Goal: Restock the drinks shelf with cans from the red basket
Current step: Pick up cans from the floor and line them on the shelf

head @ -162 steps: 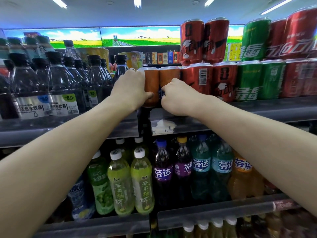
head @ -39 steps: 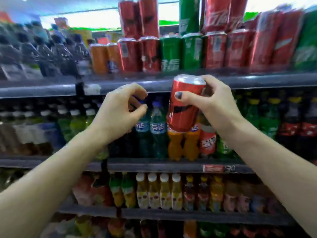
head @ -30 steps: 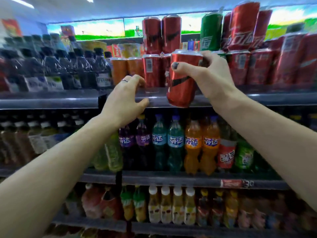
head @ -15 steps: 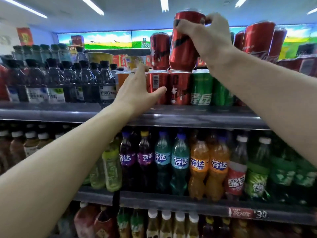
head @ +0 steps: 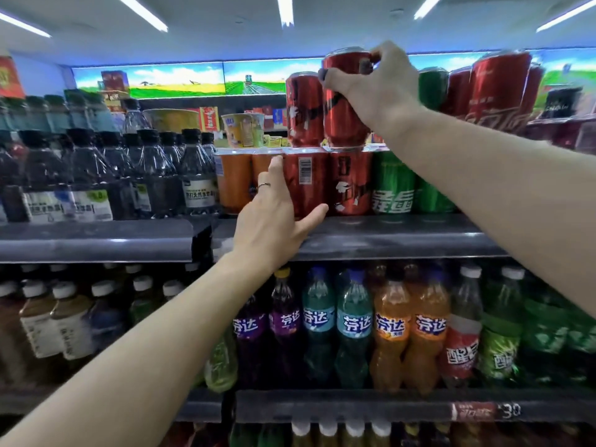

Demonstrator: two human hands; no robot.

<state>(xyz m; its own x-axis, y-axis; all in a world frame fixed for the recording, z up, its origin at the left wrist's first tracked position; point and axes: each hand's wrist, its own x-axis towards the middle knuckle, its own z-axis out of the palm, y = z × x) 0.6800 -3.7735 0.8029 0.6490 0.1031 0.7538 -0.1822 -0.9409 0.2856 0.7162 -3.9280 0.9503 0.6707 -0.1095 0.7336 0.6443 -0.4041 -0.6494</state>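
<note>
Red can (head: pixel 343 117), base hidden, gripped by right hand (head: pixel 377 88); left hand (head: pixel 274 217) spread, perhaps touching shelf (head: pixel 387 237).

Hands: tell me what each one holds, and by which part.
The right hand grips a red can by its upper side near the rim. The left hand holds nothing.

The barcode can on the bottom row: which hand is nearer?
Left. The left hand touches the barcode can; the right hand grips a red can above it.
</note>
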